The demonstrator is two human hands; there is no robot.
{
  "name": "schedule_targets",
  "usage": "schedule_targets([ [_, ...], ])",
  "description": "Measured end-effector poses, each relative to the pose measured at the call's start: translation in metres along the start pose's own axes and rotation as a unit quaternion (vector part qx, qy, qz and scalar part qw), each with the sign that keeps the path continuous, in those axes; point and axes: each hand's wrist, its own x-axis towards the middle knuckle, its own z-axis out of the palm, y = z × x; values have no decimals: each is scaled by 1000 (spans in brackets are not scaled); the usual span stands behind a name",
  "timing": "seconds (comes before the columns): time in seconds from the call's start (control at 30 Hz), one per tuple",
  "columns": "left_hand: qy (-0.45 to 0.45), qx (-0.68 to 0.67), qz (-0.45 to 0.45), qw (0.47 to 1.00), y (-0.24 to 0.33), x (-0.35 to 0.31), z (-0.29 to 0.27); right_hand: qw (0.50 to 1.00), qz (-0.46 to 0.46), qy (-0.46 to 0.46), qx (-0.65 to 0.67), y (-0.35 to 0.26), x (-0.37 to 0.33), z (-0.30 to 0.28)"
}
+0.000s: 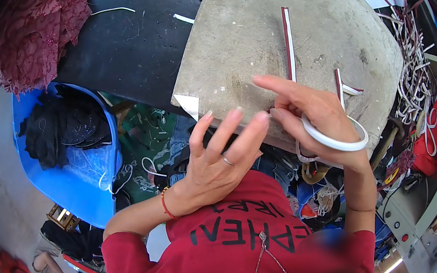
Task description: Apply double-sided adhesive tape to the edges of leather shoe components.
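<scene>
Over the near edge of a grey worn board (229, 42), my left hand (225, 149) has its fingers spread apart, with a ring on one finger. Close beside it is my right hand (316, 113), its index finger stretched out and its thumb and other fingers curled together. Whatever may be between them is too small to make out. A white bangle (342, 146) circles the right wrist. One narrow maroon and white fabric strip (289, 43) lies lengthwise on the board, its near end hidden by the right hand. A shorter strip (340, 89) lies to its right.
A blue bin (44, 182) with black fabric scraps stands at left. Maroon lace (37, 36) hangs over the black table (125, 44). Many strips (411, 63) pile up at right, above a red bundle (430, 140). Another person (54, 266) is at lower left.
</scene>
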Motion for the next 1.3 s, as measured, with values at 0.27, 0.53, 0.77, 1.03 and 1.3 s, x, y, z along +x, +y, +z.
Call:
schedule_targets([
  [0.27, -71, 23, 77, 994, -7, 20, -5, 984, 12, 100, -149, -5, -10, -19],
  [0.53, -17, 18, 40, 999, 1, 37, 5, 982, -7, 43, -181, 1, -6, -26],
  [0.77, -3, -15, 51, 999, -5, 40, 7, 962, -48, 20, -268, -4, -6, -24],
  [1.03, -90, -127, 48, 987, -43, 84, -6, 932, -93, 139, -322, 8, -17, 0],
  [1.3, -114, -41, 122, 985, -51, 88, -2, 942, -127, 149, -271, -19, -54, 41],
])
